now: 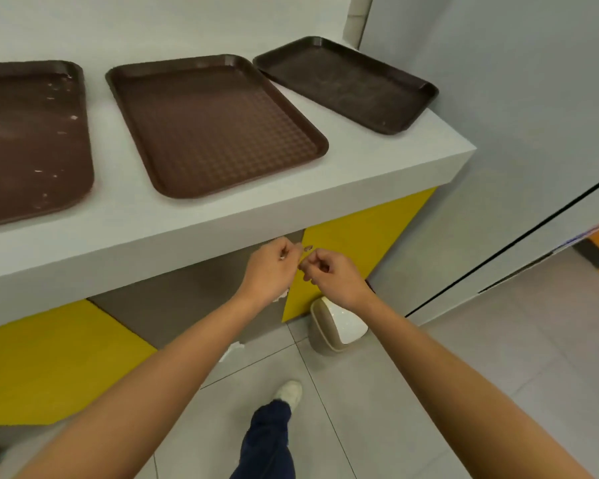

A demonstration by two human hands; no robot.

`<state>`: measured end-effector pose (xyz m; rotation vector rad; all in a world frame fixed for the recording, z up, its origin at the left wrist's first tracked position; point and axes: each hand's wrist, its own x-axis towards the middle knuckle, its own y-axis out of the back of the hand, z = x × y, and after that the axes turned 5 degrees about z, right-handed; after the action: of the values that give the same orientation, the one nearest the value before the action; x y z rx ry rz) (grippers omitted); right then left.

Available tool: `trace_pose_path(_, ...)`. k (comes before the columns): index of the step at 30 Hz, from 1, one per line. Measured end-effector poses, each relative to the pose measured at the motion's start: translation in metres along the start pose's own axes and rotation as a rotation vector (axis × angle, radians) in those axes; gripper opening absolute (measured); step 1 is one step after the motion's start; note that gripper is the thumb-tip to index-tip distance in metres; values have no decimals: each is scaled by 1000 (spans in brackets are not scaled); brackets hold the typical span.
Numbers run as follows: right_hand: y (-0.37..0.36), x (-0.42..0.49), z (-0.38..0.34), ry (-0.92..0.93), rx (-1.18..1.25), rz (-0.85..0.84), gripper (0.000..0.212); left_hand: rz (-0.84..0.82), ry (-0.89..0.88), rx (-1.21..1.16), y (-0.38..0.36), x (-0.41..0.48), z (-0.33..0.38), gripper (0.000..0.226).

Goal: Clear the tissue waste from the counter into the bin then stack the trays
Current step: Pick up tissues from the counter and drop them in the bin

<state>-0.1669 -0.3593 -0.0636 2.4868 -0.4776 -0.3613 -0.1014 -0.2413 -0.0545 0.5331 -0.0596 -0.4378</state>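
While L grip (270,271) holds tissue (283,294), bin (339,326) nearby.

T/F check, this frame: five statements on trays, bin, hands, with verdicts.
1. The left tray, middle tray and right tray lie on the counter. True.
2. The trays are stacked. False: they lie side by side, apart.
3. The left tray carries white bits. True.
4. The bin stands on the counter. False: it stands on the floor, below the right hand.
5. Both hands rest on a tray. False: the left hand and right hand meet before the counter's edge, fingers curled, a tissue scrap poking out under the left.
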Motion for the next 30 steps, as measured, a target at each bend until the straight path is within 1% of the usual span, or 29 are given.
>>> trace_pose_path(2,11,6,21,-29,17,-14,10,-42,45,-23,-30,12,0,38)
trace_pose_path(5,28,24,49,-84,46,-40,4,-67,162,-103,-72,35,-4,38)
trace_pose_path(8,44,48,73,-135,60,-105,21,-87,307,-191,-110,59,-7,36)
trace_pose_path(11,55,65,93,-157,48,-215,36,-128,457,-240,-142,78,-12,32)
trace_pose_path(13,58,74,105,-175,67,-270,44,-168,560,-283,-160,87,-13,33)
trace_pose_path(16,61,88,124,-199,51,-309,50,-187,679,-355,-179,97,-9,38)
trace_pose_path(19,61,98,147,-179,-3,-341,48,-211,798,-427,-198,104,-10,35)
trace_pose_path(21,60,104,164,-182,-26,-347,41,-222,877,-456,-209,106,-13,49)
trace_pose_path(23,58,108,180,-202,-30,-343,38,-203,919,-432,-221,107,-17,54)
trace_pose_path(27,54,108,215,-263,-19,-361,42,-160,965,-430,-246,105,-18,53)
trace_pose_path(30,50,109,246,-293,-15,-380,40,-156,981,-452,-269,99,-28,46)
